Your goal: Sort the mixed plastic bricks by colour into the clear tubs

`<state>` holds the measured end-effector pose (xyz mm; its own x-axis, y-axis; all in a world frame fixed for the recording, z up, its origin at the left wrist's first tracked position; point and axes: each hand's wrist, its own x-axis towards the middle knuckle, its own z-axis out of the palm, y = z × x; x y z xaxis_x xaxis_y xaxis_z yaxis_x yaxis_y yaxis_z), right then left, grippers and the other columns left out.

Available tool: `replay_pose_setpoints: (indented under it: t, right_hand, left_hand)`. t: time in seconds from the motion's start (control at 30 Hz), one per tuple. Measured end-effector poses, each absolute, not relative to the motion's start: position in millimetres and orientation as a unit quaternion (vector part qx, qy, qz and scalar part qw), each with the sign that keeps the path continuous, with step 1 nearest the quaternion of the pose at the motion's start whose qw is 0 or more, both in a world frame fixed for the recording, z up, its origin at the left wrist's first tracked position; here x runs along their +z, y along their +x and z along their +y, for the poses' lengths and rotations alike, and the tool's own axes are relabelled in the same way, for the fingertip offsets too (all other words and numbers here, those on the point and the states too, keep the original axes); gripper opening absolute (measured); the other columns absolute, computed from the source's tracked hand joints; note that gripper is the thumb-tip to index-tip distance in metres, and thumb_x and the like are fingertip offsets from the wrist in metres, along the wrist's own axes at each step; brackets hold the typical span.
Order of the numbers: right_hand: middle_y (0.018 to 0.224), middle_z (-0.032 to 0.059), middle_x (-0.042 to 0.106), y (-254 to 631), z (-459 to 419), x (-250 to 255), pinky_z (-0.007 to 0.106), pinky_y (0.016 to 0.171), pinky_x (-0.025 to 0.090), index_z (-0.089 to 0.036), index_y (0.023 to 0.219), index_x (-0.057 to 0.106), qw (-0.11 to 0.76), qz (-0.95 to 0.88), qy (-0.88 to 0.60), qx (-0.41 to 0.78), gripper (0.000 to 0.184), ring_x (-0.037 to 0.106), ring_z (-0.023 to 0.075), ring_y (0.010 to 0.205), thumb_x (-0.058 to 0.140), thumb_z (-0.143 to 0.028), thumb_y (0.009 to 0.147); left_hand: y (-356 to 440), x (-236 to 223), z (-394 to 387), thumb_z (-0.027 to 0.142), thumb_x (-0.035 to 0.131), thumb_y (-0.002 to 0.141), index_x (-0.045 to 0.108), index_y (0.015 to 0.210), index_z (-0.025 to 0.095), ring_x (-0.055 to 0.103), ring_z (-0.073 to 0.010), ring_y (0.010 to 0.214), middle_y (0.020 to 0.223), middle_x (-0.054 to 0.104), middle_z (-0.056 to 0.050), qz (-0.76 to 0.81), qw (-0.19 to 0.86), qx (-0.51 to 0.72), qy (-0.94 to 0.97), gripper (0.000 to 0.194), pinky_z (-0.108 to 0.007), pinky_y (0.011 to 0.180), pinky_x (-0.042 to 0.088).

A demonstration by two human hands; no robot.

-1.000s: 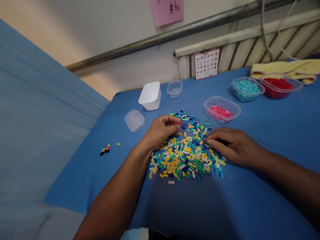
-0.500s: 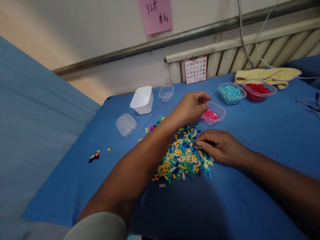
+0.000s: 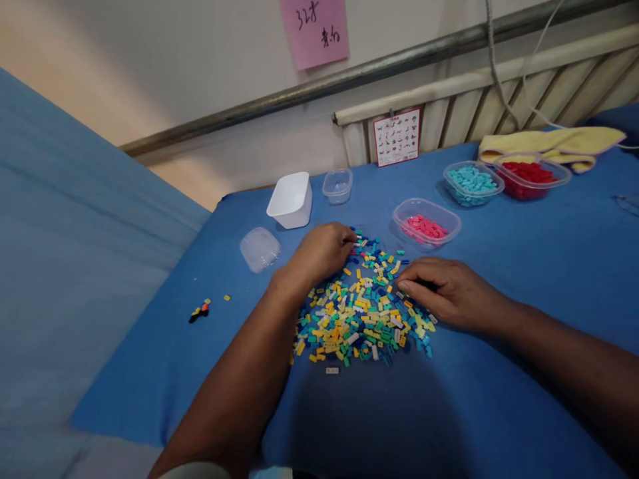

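Note:
A wide pile of small building bricks [image 3: 357, 322] in yellow, green, blue, white and other colours lies on the blue cloth. My left hand [image 3: 324, 249] is at the pile's far edge, its fingers curled down towards the bricks; the fingertips are partly hidden. At the right side of the pile rests my right hand [image 3: 444, 289], thumb and fingers brought together; anything between them is too small to make out. Just behind the right hand stands a clear tub [image 3: 452, 229] with pink bricks [image 3: 426, 227] in it.
Further right are tubs of light-blue bricks [image 3: 472, 179] and red bricks [image 3: 530, 173], beside a yellow cloth [image 3: 554, 143]. A white bin [image 3: 291, 199], a small clear tub [image 3: 338, 186] and a clear lid [image 3: 259, 249] sit at back left. Dark pieces [image 3: 200, 311] lie on the left.
My left hand has moved from beside the pink bricks' tub leftward and down to the pile's far edge. The right hand keeps its place by the pile. The view has shifted slightly.

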<state>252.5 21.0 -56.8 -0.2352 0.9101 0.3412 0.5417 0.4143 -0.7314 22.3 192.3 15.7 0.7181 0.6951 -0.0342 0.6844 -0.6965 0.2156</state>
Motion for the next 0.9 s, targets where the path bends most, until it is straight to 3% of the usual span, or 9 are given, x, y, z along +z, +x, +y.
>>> replay_pose_setpoints:
  t: [0.17, 0.47, 0.7, 0.9]
  right_hand:
    - [0.094, 0.0019, 0.078, 253.6, 19.4, -57.8, 0.031, 0.077, 0.051, -0.024, 0.108, 0.078, 0.377, -0.753, -0.489, 0.228, 0.021, 0.072, 0.0170, 0.085, 0.060, -0.035, 0.114]
    - [0.096, 0.0020, 0.081, 253.2, 16.1, -56.4, 0.032, 0.076, 0.055, -0.027, 0.109, 0.078, 0.377, -0.755, -0.490, 0.219, 0.018, 0.074, 0.0179, 0.086, 0.062, -0.033, 0.113]
    - [0.099, 0.0022, 0.081, 252.9, 14.7, -54.5, 0.033, 0.078, 0.057, -0.027, 0.110, 0.077, 0.376, -0.755, -0.490, 0.220, 0.017, 0.076, 0.0188, 0.088, 0.062, -0.033, 0.113]
    - [0.096, 0.0021, 0.081, 252.0, 14.7, -53.0, 0.032, 0.077, 0.056, -0.026, 0.108, 0.078, 0.376, -0.756, -0.491, 0.215, 0.018, 0.075, 0.0182, 0.087, 0.062, -0.033, 0.113]
  left_hand:
    - [23.8, 5.4, 183.2, 0.024, 0.061, 0.110, 0.084, 0.125, 0.019, 0.074, -0.0326, 0.114, 0.127, 0.075, -0.010, 0.363, 0.020, -0.054, 0.930, 0.027, -0.040, 0.091, 0.055]
    - [23.0, 7.6, 185.4, 0.021, 0.059, 0.108, 0.082, 0.125, 0.021, 0.073, -0.0310, 0.117, 0.130, 0.074, -0.010, 0.334, 0.033, -0.066, 0.940, 0.028, -0.038, 0.090, 0.053]
    - [26.1, 7.9, 185.0, 0.019, 0.060, 0.102, 0.075, 0.110, 0.016, 0.071, -0.0289, 0.097, 0.113, 0.075, -0.011, 0.342, 0.033, -0.056, 0.938, 0.017, -0.038, 0.076, 0.046]
    - [29.5, 4.5, 179.7, 0.017, 0.061, 0.099, 0.070, 0.108, 0.018, 0.067, -0.0250, 0.090, 0.109, 0.073, -0.008, 0.275, 0.060, -0.006, 0.960, 0.013, -0.037, 0.076, 0.045]
